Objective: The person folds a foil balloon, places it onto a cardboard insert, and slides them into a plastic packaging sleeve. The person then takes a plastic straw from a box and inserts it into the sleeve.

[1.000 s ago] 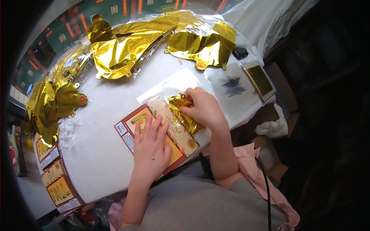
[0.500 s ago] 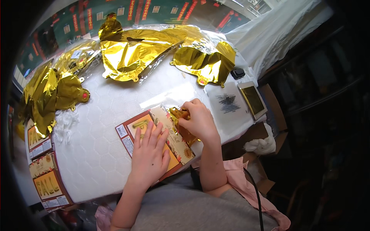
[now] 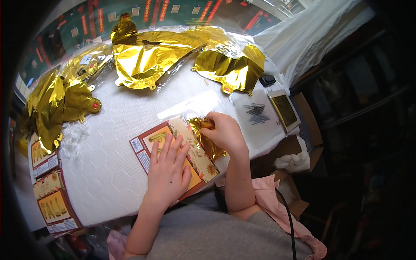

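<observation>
My left hand [image 3: 168,175] lies flat with its fingers stretched over a printed cardboard-fronted package [image 3: 200,161], pressing it to the white-covered table. The package is orange, brown and cream, and lies at a slant. At its right edge, a crumpled gold foil balloon [image 3: 210,148] sticks out. My right hand [image 3: 226,133] pinches that foil between thumb and fingers near the package's upper right corner. How much of the foil lies inside the package is hidden.
Shiny gold foil balloons [image 3: 147,60] lie along the far side, with more foil [image 3: 52,104] at the left. White strings [image 3: 74,138] and printed packages [image 3: 53,208] lie left. Rightward are a clear bag of black sticks [image 3: 255,112], a gold-faced tray [image 3: 284,109] and a cardboard box [image 3: 299,203].
My right hand has shifted slightly, and the gold foil in its pinch has bunched and turned at the package edge. My left hand stays in place on the package.
</observation>
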Demonstrator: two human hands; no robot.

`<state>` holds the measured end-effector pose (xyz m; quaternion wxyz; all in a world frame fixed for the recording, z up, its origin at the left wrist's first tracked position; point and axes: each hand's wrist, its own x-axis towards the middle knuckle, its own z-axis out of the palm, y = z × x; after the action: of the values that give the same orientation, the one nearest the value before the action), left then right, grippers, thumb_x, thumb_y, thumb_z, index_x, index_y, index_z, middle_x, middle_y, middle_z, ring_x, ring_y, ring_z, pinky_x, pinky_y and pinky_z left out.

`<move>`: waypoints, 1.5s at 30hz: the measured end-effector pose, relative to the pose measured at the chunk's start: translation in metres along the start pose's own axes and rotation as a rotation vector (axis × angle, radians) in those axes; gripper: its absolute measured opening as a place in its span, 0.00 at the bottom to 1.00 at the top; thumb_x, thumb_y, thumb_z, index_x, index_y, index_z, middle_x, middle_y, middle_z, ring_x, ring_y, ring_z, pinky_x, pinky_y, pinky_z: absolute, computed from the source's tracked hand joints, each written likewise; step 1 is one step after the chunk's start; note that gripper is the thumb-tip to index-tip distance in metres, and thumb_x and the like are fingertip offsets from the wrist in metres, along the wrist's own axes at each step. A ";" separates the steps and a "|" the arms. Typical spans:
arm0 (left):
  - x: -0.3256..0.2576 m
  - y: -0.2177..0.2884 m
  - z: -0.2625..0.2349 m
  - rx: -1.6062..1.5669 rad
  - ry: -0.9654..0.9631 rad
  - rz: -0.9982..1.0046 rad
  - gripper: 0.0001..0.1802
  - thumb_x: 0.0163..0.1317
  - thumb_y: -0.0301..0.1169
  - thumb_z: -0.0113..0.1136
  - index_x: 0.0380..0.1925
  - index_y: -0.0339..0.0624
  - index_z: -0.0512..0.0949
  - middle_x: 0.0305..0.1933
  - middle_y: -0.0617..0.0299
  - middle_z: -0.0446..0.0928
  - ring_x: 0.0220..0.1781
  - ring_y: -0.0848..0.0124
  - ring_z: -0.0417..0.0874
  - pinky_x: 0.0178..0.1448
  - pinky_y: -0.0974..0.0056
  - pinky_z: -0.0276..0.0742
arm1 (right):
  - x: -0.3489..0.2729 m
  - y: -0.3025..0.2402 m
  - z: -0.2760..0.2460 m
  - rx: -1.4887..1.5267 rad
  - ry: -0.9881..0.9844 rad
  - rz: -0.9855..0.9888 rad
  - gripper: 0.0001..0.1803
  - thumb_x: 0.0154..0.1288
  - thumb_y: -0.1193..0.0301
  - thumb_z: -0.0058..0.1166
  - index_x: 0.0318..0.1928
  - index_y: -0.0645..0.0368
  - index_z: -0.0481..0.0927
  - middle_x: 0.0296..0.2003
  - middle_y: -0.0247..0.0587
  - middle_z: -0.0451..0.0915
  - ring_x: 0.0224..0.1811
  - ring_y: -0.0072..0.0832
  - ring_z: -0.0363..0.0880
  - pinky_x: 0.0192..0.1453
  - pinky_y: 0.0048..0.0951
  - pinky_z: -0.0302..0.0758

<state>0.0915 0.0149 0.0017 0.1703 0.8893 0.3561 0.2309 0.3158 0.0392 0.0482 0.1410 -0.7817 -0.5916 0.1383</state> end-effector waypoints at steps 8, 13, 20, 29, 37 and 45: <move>0.000 0.000 -0.005 -0.010 -0.019 -0.010 0.31 0.64 0.35 0.58 0.69 0.42 0.74 0.78 0.52 0.66 0.85 0.54 0.59 0.87 0.39 0.45 | -0.001 -0.001 -0.010 -0.020 0.070 -0.044 0.16 0.54 0.66 0.74 0.38 0.62 0.83 0.28 0.49 0.85 0.34 0.47 0.86 0.43 0.42 0.80; -0.001 0.000 -0.005 -0.005 -0.017 -0.010 0.31 0.65 0.35 0.58 0.69 0.42 0.74 0.78 0.52 0.67 0.84 0.54 0.59 0.87 0.39 0.45 | -0.005 -0.002 -0.030 0.012 0.058 -0.059 0.16 0.54 0.67 0.75 0.37 0.62 0.83 0.25 0.44 0.84 0.28 0.35 0.87 0.37 0.36 0.79; -0.001 0.000 -0.005 -0.011 -0.024 -0.009 0.31 0.64 0.35 0.58 0.69 0.42 0.74 0.78 0.52 0.67 0.84 0.53 0.59 0.87 0.39 0.45 | -0.002 0.023 -0.038 0.226 -0.183 0.000 0.11 0.59 0.72 0.73 0.35 0.65 0.84 0.23 0.37 0.83 0.23 0.20 0.83 0.29 0.27 0.76; 0.000 0.002 -0.007 0.003 -0.039 -0.016 0.32 0.64 0.35 0.59 0.70 0.42 0.72 0.78 0.51 0.66 0.85 0.52 0.58 0.86 0.38 0.45 | 0.000 0.023 -0.035 0.302 -0.140 -0.005 0.18 0.54 0.65 0.71 0.40 0.65 0.88 0.31 0.52 0.87 0.33 0.40 0.88 0.41 0.36 0.81; 0.001 0.004 -0.006 0.023 -0.046 -0.013 0.33 0.65 0.35 0.59 0.71 0.42 0.72 0.79 0.52 0.65 0.85 0.53 0.58 0.86 0.39 0.45 | -0.005 0.018 -0.033 0.317 -0.112 -0.012 0.19 0.55 0.62 0.69 0.40 0.64 0.89 0.33 0.53 0.87 0.36 0.43 0.88 0.45 0.38 0.82; 0.000 0.006 -0.009 0.023 -0.047 -0.027 0.32 0.66 0.34 0.60 0.71 0.42 0.71 0.79 0.51 0.65 0.84 0.51 0.59 0.87 0.40 0.45 | -0.012 -0.003 -0.037 0.398 -0.178 -0.088 0.13 0.64 0.67 0.68 0.36 0.66 0.83 0.21 0.37 0.81 0.21 0.20 0.81 0.27 0.28 0.75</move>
<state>0.0899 0.0116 0.0122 0.1716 0.8915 0.3666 0.2034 0.3240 0.0261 0.0836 0.2458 -0.6967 -0.5961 0.3144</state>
